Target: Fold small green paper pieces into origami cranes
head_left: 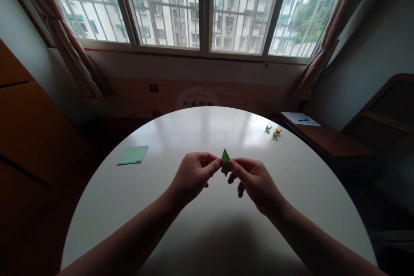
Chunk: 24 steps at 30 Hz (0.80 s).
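Between my two hands, above the middle of the white table [207,233], is a small piece of folded green origami paper [225,156] in a narrow diamond shape, one point facing up. My left hand [199,170] pinches its left edge between thumb and fingertips. On the opposite edge, my right hand [250,174] pinches it the same way, its lower fingers loosely curled beneath. The thumbs cover part of the paper's middle.
A stack of light green square paper [133,155] lies at the table's left. Several small folded paper figures, green [268,129] and orange [278,132], stand at the back right. Beyond them, a paper sheet [297,118] with a pen [303,120] rests on a brown wooden surface.
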Tool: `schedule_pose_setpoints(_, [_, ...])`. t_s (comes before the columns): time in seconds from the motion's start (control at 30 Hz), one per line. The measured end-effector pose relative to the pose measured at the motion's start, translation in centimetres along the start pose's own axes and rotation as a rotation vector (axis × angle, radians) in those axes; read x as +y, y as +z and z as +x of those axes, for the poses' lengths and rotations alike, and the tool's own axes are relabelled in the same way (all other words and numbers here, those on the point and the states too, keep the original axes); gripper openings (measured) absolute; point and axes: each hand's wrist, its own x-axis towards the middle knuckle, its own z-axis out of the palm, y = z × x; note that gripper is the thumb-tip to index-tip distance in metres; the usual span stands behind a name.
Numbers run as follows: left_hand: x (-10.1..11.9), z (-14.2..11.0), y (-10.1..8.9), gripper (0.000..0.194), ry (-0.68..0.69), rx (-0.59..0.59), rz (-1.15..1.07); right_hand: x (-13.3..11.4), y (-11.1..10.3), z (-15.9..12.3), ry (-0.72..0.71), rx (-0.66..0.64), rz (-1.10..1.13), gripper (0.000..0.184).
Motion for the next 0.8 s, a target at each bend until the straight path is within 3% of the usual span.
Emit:
schedule_pose_setpoints(0.37, [0.1, 0.14, -0.29, 0.026, -0.218, -0.08, -0.211, 0.61, 0.09, 0.17, -0.104, 0.041, -0.06, 0.033])
schedule_pose_setpoints(0.57, [-0.15, 0.25, -0.29, 0.024, -0.074, -0.056, -0.036, 0.63, 0.11, 0.25, 0.022, 0.006, 0.022, 0.037])
schedule_pose_setpoints(0.8, [0.08, -0.1, -0.27, 0.015, 0.182, 0.057, 0.245, 0.47, 0.18, 0.16, 0.141, -0.023, 0.055, 0.038])
